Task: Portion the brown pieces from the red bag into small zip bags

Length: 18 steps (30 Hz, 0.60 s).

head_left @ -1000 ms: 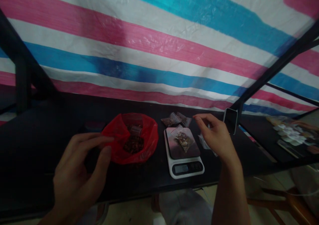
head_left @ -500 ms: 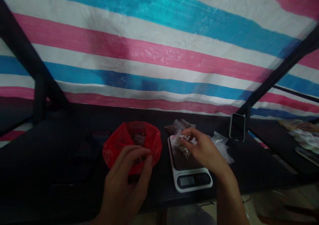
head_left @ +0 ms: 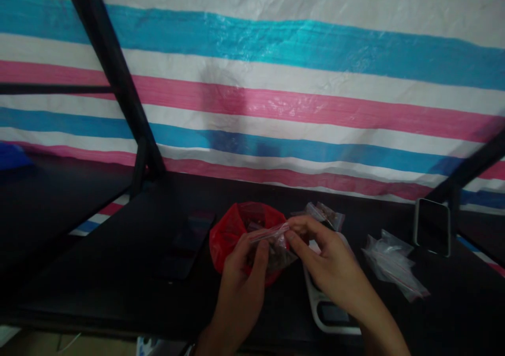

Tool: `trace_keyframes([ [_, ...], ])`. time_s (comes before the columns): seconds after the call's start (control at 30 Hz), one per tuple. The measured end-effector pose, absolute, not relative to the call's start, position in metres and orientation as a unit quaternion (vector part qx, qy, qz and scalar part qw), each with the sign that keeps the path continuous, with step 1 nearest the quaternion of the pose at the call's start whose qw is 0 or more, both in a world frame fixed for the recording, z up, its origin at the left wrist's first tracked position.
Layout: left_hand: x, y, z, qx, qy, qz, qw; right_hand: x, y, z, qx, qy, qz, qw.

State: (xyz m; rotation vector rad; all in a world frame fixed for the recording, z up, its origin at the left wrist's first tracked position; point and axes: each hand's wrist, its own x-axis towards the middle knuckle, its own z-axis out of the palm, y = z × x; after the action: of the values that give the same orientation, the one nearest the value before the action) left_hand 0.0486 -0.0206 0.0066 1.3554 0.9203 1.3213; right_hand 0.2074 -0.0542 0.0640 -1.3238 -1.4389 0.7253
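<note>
Between my two hands is a small clear zip bag (head_left: 276,252) with brownish bits inside, held up in front of the red plastic bag (head_left: 224,235). My left hand (head_left: 244,277) pinches one end of its top strip between thumb and fingers. At the other end, my right hand (head_left: 315,243) grips the same strip. The red bag stands open behind, partly hidden by the zip bag and my left hand. Under my right forearm lies a white kitchen scale (head_left: 325,314), its platform mostly covered from view.
Filled zip bags (head_left: 331,216) lie behind the scale. A pile of clear, flat zip bags (head_left: 394,264) is to the right, with a phone (head_left: 432,227) propped beyond it. Left of the red bag lies a dark flat object (head_left: 185,248). Black slanted posts (head_left: 114,77) frame the black tabletop (head_left: 118,266).
My right hand has lifted the filled zip bag off the scale and carried it left. My left hand has closed on its top edge. The view has turned left.
</note>
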Motion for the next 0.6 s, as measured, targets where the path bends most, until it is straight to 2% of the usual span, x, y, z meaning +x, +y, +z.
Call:
trace_keyframes([
  [0.1, 0.041, -0.020, 0.008, 0.578, 0.388, 0.538, 0.476, 0.205, -0.052, 0.064, -0.559, -0.607, 0.292, 0.483],
  [0.27, 0.038, -0.022, 0.012, 0.576, 0.399, 0.515, 0.494, 0.192, -0.048, 0.060, -0.574, -0.590, 0.228, 0.520],
  [0.4, 0.040, -0.020, 0.012, 0.548, 0.389, 0.530, 0.517, 0.181, -0.047, 0.059, -0.559, -0.578, 0.243, 0.542],
  [0.6, 0.038, -0.017, 0.012, 0.555, 0.375, 0.543, 0.507, 0.177, -0.047, 0.061, -0.571, -0.587, 0.257, 0.513],
])
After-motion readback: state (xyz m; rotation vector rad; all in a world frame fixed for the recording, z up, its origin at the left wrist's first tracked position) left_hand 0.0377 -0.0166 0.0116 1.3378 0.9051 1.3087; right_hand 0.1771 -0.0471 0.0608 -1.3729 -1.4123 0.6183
